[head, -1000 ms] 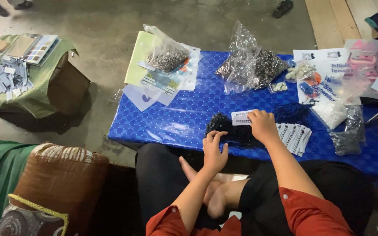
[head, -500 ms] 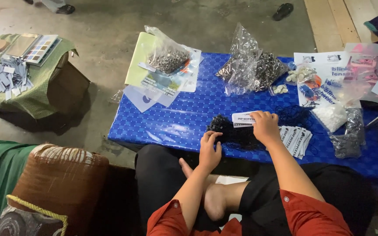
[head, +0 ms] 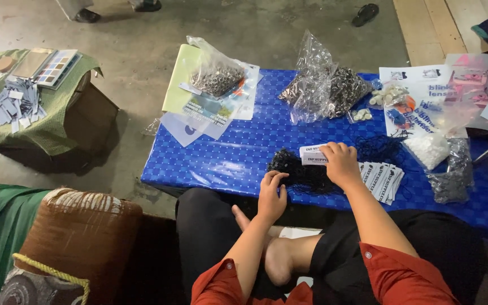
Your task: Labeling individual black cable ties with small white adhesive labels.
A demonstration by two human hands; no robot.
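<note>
Left hand has been drawn nearer, fingers curled on black cords at bench edge. Right hand still pinches white tags above cords. Sorting judged ongoing.

My sleeves red, trousers black. Table cover bright blue with a small check pattern. Tangle of cords under my left hand black; tags at my right hand white with dark print. Side cloth green, cushion brown, bag of rings silvery grey
</note>
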